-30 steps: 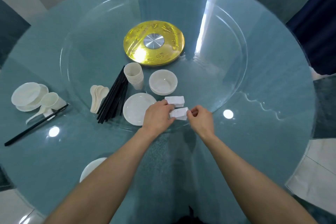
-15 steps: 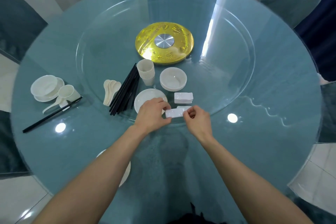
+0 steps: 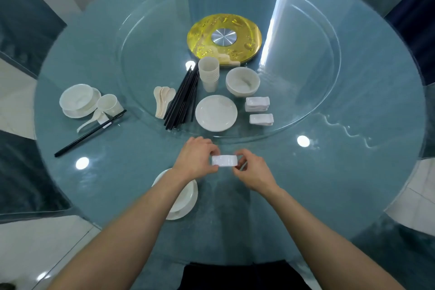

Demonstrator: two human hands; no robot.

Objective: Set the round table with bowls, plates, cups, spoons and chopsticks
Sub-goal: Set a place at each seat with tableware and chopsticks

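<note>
Both hands, left hand point(image 3: 196, 160) and right hand point(image 3: 253, 172), pinch one white rest point(image 3: 224, 160) by its ends, probably lining it up beside the near plate point(image 3: 188, 205).

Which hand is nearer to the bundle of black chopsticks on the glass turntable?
Left. The left hand lies toward the person from the bundle of black chopsticks, slightly to its right; the right hand is farther right. Both pinch one small white rectangular piece.

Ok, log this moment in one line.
left hand: pinches white rest | right hand: pinches white rest | place: right of near plate
</note>
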